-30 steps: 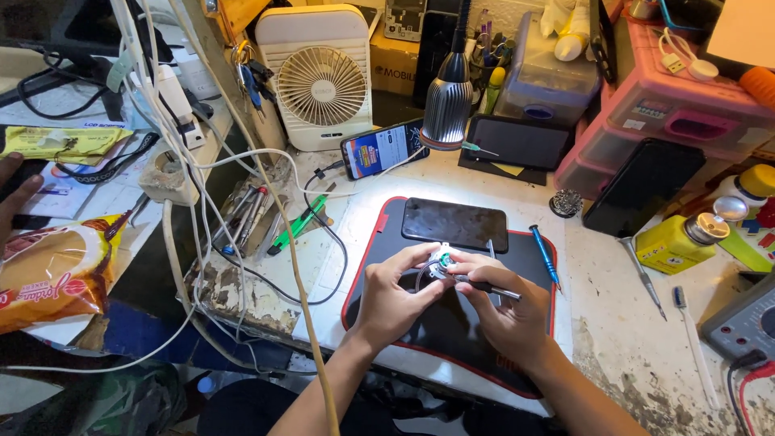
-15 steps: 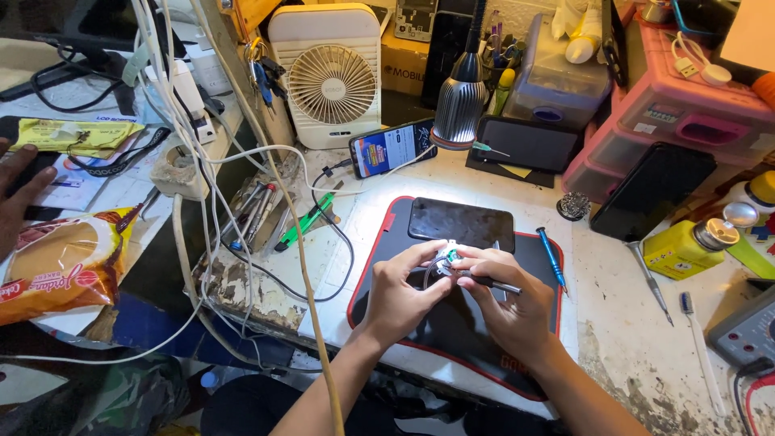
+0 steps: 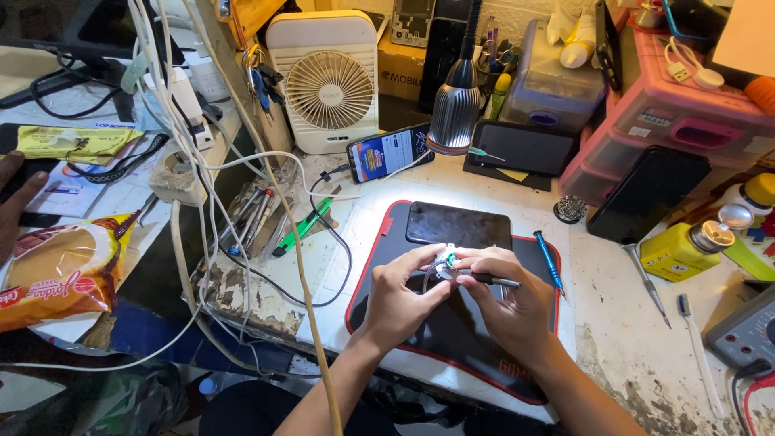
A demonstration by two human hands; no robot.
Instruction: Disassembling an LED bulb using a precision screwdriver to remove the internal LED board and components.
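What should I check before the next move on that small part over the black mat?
1. Left hand grips the small white part: ok.
2. Right hand holds the thin tool near the part: ok.
3. Tool tip seated on the part: cannot tell, fingers hide it.
4. Lamp lights the black mat: ok.
5. Dark phone lies apart from the hands: ok.
6. Blue screwdriver within reach on the mat: ok.

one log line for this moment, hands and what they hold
left hand: pinches small white part | right hand: holds thin tool to it | over black mat
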